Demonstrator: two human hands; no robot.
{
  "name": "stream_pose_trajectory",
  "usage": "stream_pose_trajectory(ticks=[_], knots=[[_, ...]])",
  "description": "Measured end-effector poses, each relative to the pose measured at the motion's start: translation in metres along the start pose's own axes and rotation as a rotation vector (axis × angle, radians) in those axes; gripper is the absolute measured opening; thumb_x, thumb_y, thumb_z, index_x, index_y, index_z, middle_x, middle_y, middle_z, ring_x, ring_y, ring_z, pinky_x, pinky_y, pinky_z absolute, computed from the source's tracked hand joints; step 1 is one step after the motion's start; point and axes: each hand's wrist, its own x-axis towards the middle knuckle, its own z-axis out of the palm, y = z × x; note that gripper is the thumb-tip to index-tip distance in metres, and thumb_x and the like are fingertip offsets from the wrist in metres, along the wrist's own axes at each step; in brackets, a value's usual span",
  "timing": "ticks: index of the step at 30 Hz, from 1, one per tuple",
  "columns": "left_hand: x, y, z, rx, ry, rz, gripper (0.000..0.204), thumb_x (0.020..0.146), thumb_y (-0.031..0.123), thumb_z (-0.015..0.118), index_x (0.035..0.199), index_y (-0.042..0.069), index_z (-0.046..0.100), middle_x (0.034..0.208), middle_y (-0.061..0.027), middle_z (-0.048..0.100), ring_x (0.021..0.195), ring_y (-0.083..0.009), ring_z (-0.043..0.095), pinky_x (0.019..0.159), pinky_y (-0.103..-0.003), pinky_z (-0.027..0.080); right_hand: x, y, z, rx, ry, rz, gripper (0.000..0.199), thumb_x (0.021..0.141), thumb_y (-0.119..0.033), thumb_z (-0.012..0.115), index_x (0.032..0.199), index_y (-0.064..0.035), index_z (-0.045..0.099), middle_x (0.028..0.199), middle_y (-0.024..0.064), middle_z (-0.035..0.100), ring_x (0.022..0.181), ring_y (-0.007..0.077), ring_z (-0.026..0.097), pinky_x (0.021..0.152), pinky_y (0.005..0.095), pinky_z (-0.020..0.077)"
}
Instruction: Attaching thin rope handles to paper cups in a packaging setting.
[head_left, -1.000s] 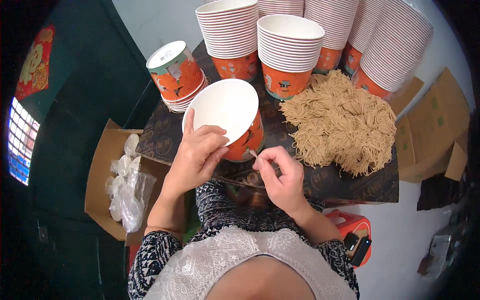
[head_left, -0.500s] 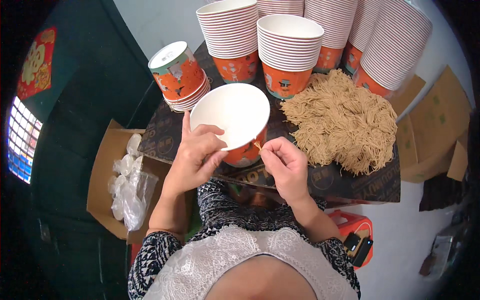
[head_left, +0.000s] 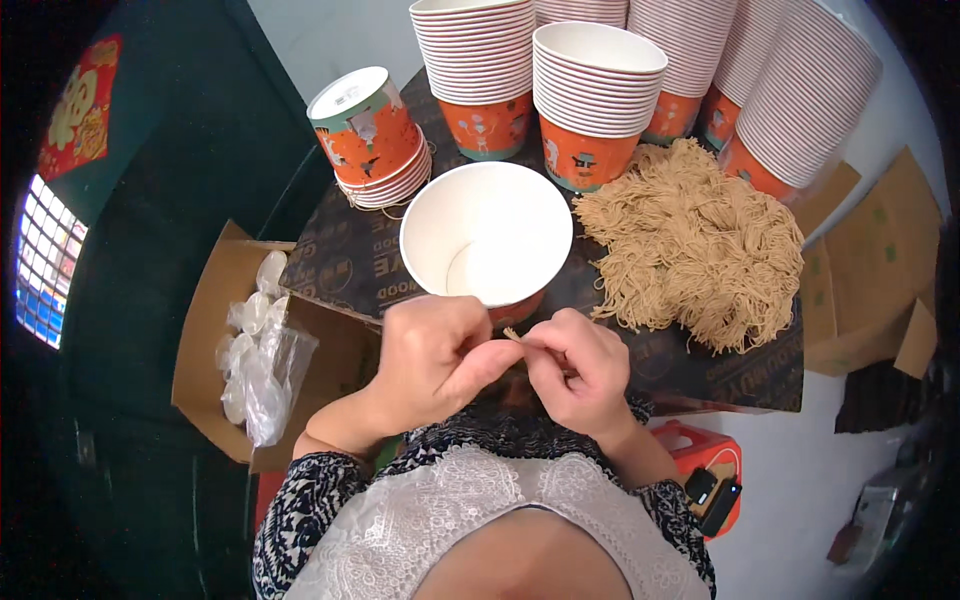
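A white-lined paper bucket (head_left: 490, 225) with an orange printed outside stands upright at the middle of the table's near side. Just in front of its near rim, my two hands meet. My right hand (head_left: 578, 370) pinches a small tuft of tan string (head_left: 511, 333) between thumb and fingertips. My left hand (head_left: 440, 355) is closed, fingers curled under and partly hidden, its thumb pressed against the same tuft. How the string runs between the fingers is hidden. To the right lies a large heap of tan strings (head_left: 695, 245).
Stacks of nested paper buckets (head_left: 600, 95) line the back of the dark table (head_left: 340, 270). A short upside-down stack of buckets (head_left: 368, 140) stands at left. A cardboard box (head_left: 215, 340) holding clear plastic pieces is below left; phones lie on a red stool (head_left: 725, 450) below right.
My left hand has left the bucket's rim and come right and down to meet my right hand at the string. The bucket now sits more upright, showing its inner bottom.
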Motion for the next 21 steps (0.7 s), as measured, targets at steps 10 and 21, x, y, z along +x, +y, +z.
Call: stream_pose_trajectory(ticks=[10, 21], knots=[[-0.008, 0.005, 0.017, -0.183, -0.104, -0.098, 0.017, 0.093, 0.004, 0.063, 0.077, -0.001, 0.056, 0.067, -0.0152, 0.054, 0.058, -0.0303, 0.054, 0.053, -0.037, 0.043, -0.008, -0.005, 0.002, 0.053, 0.039, -0.006, 0.016, 0.078, 0.008, 0.07, 0.088, -0.0017, 0.062, 0.059, 0.0043, 0.049, 0.045, 0.0123, 0.044, 0.044, 0.0264, 0.0338], [-0.011, 0.002, 0.017, -0.16, -0.16, 0.014, 0.004, 0.094, -0.001, 0.056, 0.092, 0.001, 0.053, 0.081, -0.0108, 0.053, 0.071, -0.0216, 0.053, 0.067, -0.03, 0.045, -0.024, -0.005, 0.002, 0.174, 0.04, 0.302, 0.007, 0.087, 0.002, 0.068, 0.09, -0.0006, 0.062, 0.062, 0.0008, 0.057, 0.051, 0.0043, 0.051, 0.046, 0.0231, 0.0387]])
